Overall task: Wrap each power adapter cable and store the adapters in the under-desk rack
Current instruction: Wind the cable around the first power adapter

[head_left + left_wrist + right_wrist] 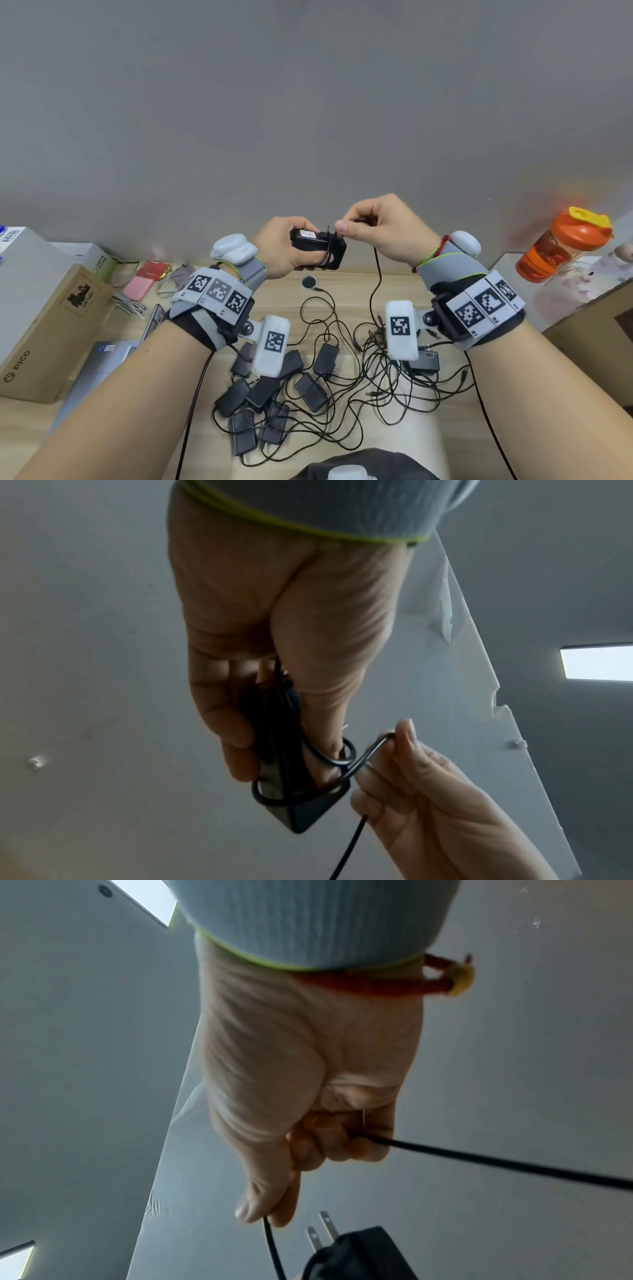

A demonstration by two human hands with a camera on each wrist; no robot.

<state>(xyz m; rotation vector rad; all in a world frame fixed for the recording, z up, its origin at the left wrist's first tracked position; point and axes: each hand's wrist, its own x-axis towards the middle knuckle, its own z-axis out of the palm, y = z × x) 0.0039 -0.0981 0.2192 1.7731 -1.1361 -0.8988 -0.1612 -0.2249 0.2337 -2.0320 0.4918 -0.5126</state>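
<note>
Left hand: the left hand [279, 250] is raised above the surface, with the fingers curled around a black rectangular plastic power adapter [318, 248]; it holds the adapter firmly.
Right hand: the right hand [380, 228] pinches the thin black cable [376, 274] between thumb and forefinger, just beside the adapter's two metal prongs [322, 1231].
Adapter in hand: several turns of the cable already lie around its body [284, 777]; the rest of the cable hangs from the right hand down to the surface.
Light wooden surface [342, 281]: under the hands lies a pile of black power adapters [270, 394] with their thin cables tangled [387, 387] together.
Left side: a brown cardboard box [44, 339] and small pink pouches [137, 287] stand near the grey wall.
Right side: an orange plastic shaker bottle [561, 245] with a yellow lid stands well apart from the pile.
</note>
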